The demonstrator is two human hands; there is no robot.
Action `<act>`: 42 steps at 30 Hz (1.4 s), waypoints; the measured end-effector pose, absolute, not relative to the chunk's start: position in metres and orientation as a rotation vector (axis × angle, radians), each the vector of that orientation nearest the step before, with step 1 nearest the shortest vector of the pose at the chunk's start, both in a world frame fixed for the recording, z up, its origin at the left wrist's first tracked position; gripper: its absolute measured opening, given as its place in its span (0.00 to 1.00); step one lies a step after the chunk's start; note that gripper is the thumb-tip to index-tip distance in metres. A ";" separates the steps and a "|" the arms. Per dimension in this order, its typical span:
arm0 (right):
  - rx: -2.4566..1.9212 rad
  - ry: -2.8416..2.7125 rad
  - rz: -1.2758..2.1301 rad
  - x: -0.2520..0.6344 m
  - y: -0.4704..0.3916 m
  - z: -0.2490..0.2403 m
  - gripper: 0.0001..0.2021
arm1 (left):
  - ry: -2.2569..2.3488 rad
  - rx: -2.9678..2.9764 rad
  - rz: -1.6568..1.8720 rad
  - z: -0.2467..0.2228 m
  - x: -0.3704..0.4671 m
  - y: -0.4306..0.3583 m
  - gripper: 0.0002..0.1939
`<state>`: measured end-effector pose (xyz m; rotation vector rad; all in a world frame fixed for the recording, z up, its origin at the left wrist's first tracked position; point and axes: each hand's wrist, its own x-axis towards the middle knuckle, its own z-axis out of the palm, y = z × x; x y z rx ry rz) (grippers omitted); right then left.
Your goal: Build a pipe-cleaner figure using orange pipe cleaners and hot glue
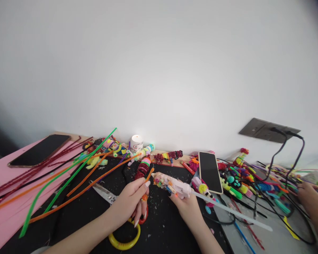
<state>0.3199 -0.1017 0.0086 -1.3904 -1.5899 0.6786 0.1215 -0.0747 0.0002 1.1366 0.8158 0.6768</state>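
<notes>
Glue gun (172, 184), centre, held in the right hand (184, 204) above a black mat (165, 227). From left to right: a dark-screened phone (41, 151) lies on a pink sheet (18, 153), with dark red tinsel stems (39, 165) beside it. Green stems (32, 209) and long orange stems (55, 210) slant between sheet and mat. Small multicoloured figures (112, 145) lie near the wall. Scissors (103, 193) extend beneath the left hand (135, 197), blades to its left and yellow loop below. The left fingers are narrowed in a pinch on a short orange piece (149, 174). Behind are a white cup (136, 141) and a striped coil (143, 167). The gun's nozzle points left, at the orange piece; contact cannot be determined. The right fingers, partly hidden, close around the gun. A translucent glue stick (233, 211) projects rightward from its rear. Beyond lies a pale-rimmed phone (210, 173), beside a heap of coloured pieces (235, 188). Black cables (296, 162) descend from a wall outlet (257, 128). Far right, another person's hand (308, 195) reaches among stems; its grip cannot be determined.
</notes>
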 end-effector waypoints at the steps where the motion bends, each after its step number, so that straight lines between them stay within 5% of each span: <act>1: -1.393 -1.590 0.675 0.320 -0.102 0.008 0.05 | 0.815 1.134 0.678 0.000 0.122 -0.075 0.18; 42: -1.314 -1.393 0.700 0.319 -0.100 0.011 0.08 | 0.790 1.113 0.676 0.004 0.122 -0.076 0.18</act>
